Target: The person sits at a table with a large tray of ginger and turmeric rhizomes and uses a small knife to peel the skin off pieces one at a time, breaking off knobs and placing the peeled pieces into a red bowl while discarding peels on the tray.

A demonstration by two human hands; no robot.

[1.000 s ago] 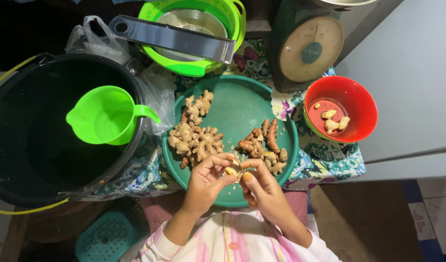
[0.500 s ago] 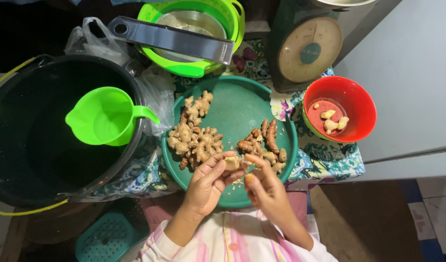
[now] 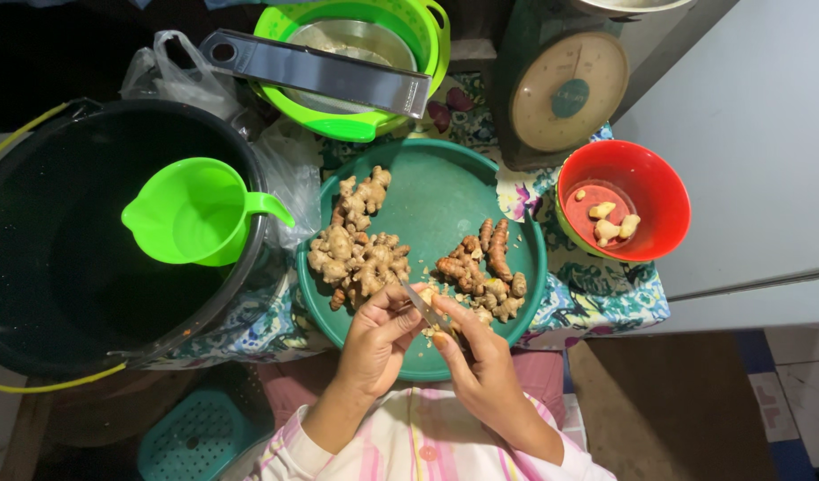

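Floral cloth covers the bench [image 3: 605, 298], which carries a round dark-green plastic tray [image 3: 445, 200]. At the tray's six o'clock edge the left hand [image 3: 378, 343] pinches a small pale piece of ginger [image 3: 424, 292], while the right hand [image 3: 480, 361] is closed around a thin knife blade [image 3: 420, 307] laid against it. Knobbly beige ginger roots [image 3: 356, 254] lie at nine o'clock on the tray, orange-brown turmeric roots [image 3: 480, 267] at four. A red plastic bowl [image 3: 654, 183] holding peeled pieces sits at three o'clock beside the tray.
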